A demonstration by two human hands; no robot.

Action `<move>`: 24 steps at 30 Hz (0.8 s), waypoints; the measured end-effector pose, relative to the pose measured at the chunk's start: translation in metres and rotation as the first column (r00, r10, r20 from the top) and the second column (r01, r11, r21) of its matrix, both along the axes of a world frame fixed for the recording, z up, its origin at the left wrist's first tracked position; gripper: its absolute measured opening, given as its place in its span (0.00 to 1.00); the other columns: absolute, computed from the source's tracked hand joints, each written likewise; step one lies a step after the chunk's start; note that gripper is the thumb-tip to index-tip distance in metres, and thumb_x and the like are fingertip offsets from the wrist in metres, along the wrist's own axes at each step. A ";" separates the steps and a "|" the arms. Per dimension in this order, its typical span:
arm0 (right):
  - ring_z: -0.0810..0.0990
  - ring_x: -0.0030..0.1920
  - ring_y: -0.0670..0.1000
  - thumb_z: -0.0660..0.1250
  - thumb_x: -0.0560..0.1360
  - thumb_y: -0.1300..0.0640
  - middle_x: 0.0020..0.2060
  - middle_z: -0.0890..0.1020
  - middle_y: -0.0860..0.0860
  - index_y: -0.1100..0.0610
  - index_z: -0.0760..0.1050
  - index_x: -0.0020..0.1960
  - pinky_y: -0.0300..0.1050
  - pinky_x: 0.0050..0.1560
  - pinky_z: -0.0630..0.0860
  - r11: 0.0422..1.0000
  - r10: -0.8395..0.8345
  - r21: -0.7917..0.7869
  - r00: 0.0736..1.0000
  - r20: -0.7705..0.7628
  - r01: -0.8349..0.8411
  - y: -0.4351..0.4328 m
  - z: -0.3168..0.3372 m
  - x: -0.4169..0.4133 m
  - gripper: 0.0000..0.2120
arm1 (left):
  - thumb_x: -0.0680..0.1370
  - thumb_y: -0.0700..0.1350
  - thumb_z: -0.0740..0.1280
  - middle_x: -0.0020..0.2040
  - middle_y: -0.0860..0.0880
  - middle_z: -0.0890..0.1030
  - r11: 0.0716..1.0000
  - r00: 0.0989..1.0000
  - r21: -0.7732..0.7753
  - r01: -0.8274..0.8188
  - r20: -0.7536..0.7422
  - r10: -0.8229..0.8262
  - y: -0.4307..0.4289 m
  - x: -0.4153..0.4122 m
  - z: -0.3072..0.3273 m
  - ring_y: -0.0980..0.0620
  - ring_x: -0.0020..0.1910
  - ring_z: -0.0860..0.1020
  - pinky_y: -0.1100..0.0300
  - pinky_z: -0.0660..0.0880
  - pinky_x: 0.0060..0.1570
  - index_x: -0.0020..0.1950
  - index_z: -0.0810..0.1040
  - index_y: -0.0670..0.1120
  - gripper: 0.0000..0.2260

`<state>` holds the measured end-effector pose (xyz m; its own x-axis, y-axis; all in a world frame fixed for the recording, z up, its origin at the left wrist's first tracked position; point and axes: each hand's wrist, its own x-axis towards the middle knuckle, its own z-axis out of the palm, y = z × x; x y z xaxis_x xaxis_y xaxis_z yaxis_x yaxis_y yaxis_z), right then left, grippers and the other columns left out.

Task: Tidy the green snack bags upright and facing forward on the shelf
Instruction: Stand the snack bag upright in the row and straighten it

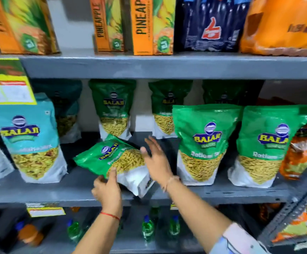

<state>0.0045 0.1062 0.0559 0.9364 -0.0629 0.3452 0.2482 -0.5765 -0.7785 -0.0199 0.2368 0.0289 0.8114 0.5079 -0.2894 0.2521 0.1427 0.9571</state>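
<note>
Tipped green Ratlami Sev bag (112, 158) at the shelf's (57, 187) front edge
Left hand (107, 189) grips its lower edge; right hand (156, 162) open beside it, fingers spread

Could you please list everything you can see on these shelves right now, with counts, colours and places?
Pineapple cartons: three, orange, top shelf left.
Bottle pack: one, dark blue, top shelf.
Orange bag: one, top right.
Upright green bags: five, middle shelf, two in front.
Tilted green bag: one, front centre.
Teal bag: one, middle left.
Green bottles: several, bottom shelf.
Left hand: grips tilted bag's lower edge.
Right hand: open, at its right side.
</note>
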 end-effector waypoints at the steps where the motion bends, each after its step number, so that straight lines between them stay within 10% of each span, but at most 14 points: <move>1: 0.61 0.72 0.51 0.54 0.78 0.47 0.72 0.64 0.55 0.60 0.64 0.69 0.42 0.71 0.56 1.000 0.008 -0.004 0.992 -0.129 -0.009 0.004 0.006 0.018 0.24 | 0.70 0.55 0.69 0.48 0.30 0.76 0.993 0.996 -0.105 0.054 -0.059 -0.061 0.010 0.008 -0.005 0.36 0.44 0.77 0.48 0.76 0.44 0.54 0.73 0.34 0.26; 3: 0.63 0.71 0.56 0.51 0.79 0.47 0.72 0.64 0.59 0.61 0.62 0.70 0.45 0.71 0.58 0.998 -0.010 -0.060 0.935 -0.353 -0.012 0.008 0.011 0.050 0.24 | 0.70 0.56 0.68 0.32 0.42 0.69 0.910 0.973 -0.375 0.179 -0.072 -0.221 0.022 0.017 -0.007 0.48 0.23 0.67 0.61 0.66 0.25 0.45 0.74 0.42 0.17; 5: 0.61 0.72 0.58 0.47 0.80 0.46 0.72 0.62 0.60 0.61 0.60 0.71 0.47 0.71 0.59 0.986 -0.025 -0.154 0.865 -0.501 -0.061 0.004 0.011 0.070 0.26 | 0.71 0.57 0.67 0.31 0.46 0.64 0.820 0.932 -0.507 0.266 -0.081 -0.353 0.025 0.026 -0.010 0.52 0.23 0.62 0.59 0.61 0.27 0.44 0.74 0.43 0.17; 10: 0.62 0.72 0.57 0.54 0.78 0.45 0.73 0.62 0.58 0.59 0.60 0.71 0.47 0.71 0.59 0.969 0.028 -0.168 0.761 -0.648 -0.179 -0.007 0.001 0.087 0.27 | 0.71 0.47 0.70 0.54 0.39 0.78 0.694 0.847 -0.614 0.377 -0.076 -0.527 0.021 0.042 -0.013 0.42 0.51 0.77 0.49 0.75 0.46 0.56 0.74 0.39 0.18; 19: 0.76 0.48 0.55 0.60 0.76 0.47 0.47 0.79 0.58 0.65 0.76 0.44 0.46 0.47 0.70 0.997 0.067 0.070 0.845 -0.530 -0.035 -0.013 -0.027 0.093 0.20 | 0.63 0.34 0.75 0.47 0.43 0.82 0.866 0.908 -0.290 0.407 0.025 -0.418 0.009 0.052 -0.020 0.46 0.45 0.79 0.52 0.79 0.46 0.55 0.77 0.38 0.21; 24: 0.72 0.53 0.50 0.58 0.78 0.57 0.54 0.78 0.63 0.65 0.69 0.59 0.40 0.51 0.69 0.886 0.113 0.463 0.949 -0.293 0.037 -0.017 -0.039 0.080 0.15 | 0.59 0.27 0.74 0.40 0.45 0.83 0.898 0.890 -0.052 0.437 0.170 -0.423 0.010 0.073 -0.002 0.46 0.46 0.78 0.51 0.75 0.52 0.42 0.74 0.42 0.18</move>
